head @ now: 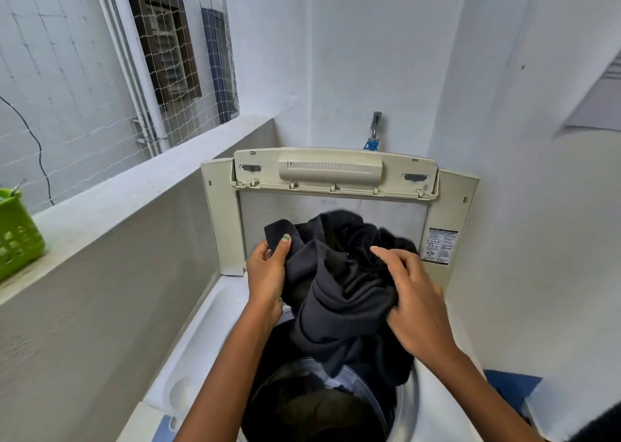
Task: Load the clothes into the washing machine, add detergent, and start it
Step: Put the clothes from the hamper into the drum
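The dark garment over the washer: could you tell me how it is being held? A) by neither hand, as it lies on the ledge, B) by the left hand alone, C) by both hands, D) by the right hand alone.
C: the left hand grips the garment at its upper left edge and the right hand pinches its right side, above the open drum.

**Hidden and cut off**

The dark bunched garment hides the right hand's fingertips; the cream top-loading washing machine's front runs off the bottom edge; the green slotted plastic basket is cropped at left; the lid's warning sticker is unreadable.
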A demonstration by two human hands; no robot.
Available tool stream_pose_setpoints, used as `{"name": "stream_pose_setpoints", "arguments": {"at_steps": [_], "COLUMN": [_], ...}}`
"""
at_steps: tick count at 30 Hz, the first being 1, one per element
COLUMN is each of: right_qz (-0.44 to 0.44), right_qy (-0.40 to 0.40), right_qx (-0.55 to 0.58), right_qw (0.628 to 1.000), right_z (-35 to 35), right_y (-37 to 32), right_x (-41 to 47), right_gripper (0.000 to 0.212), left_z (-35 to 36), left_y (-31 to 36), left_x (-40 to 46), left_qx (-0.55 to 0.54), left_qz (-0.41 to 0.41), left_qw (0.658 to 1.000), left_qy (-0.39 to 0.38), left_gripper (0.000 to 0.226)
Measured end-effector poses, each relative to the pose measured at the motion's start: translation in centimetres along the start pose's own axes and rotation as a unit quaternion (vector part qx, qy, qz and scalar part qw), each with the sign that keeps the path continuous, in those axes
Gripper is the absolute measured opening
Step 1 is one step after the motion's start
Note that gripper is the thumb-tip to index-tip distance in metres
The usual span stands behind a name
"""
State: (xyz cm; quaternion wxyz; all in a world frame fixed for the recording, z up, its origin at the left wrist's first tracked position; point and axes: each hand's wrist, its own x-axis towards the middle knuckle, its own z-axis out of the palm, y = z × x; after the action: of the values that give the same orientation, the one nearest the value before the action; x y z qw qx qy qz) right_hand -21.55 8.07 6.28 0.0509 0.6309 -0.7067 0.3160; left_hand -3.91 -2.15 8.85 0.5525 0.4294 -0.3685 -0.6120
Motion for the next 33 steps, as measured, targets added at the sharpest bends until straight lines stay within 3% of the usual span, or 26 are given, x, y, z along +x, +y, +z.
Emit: {"name": "stream_pose_setpoints", "arguments": {"at_steps": [2, 6, 11, 13, 17, 20, 24, 29, 33], "right_qz": [-0.015, 0.049, 0.105, 0.138, 0.195, 0.197, 0.217, 0.247, 0.253], "right_qy": [0.027, 0.037, 0.065, 0.079, 0.089, 0.09, 0.085, 0.078, 0.061], "right_qx": [0.098, 0.314, 0.392, 0.453, 0.552, 0.573, 0.63, 0.705, 0.717], "right_qw": [0.995, 0.948, 0.911, 0.877, 0.806, 0.791, 0.741, 0.66, 0.646], "right_z": [0.2, 0.2, 0.6, 0.6, 0.3, -0.2, -1.5, -3.0, -3.8], "right_y": [0.4, 0.3, 0.2, -0.5, -1.5, -1.9, -2.5, -3.0, -3.4], "right_x": [0.1, 0.8, 1.9, 2.3, 2.9, 3.5, 4.4, 5.0, 4.9], "right_gripper": [0.066, 0.046, 0.034, 0.021, 0.016, 0.03, 0.03, 0.037, 0.06], "left_z": [-0.3, -1.1, -2.7, -3.2, -3.8, -4.0, -4.1, -4.1, -4.2], "left_y": [0.0, -0.4, -1.4, -1.7, -2.1, -1.7, -1.6, -2.7, -2.9], "left_x": [0.3, 0.5, 0.2, -0.5, -1.6, -2.0, -2.1, -1.9, -1.7], "left_qx": [0.012, 0.052, 0.126, 0.139, 0.194, 0.277, 0.348, 0.35, 0.359], "left_qz": [0.007, 0.005, -0.044, -0.074, -0.127, -0.151, -0.159, -0.13, -0.121], "left_qw": [1.0, 0.999, 0.99, 0.983, 0.955, 0.914, 0.868, 0.859, 0.861], "left_qy": [0.004, -0.009, -0.048, -0.093, -0.187, -0.254, -0.316, -0.351, -0.339], "left_gripper": [0.005, 0.004, 0.031, 0.04, 0.052, 0.043, 0.042, 0.055, 0.052]}}
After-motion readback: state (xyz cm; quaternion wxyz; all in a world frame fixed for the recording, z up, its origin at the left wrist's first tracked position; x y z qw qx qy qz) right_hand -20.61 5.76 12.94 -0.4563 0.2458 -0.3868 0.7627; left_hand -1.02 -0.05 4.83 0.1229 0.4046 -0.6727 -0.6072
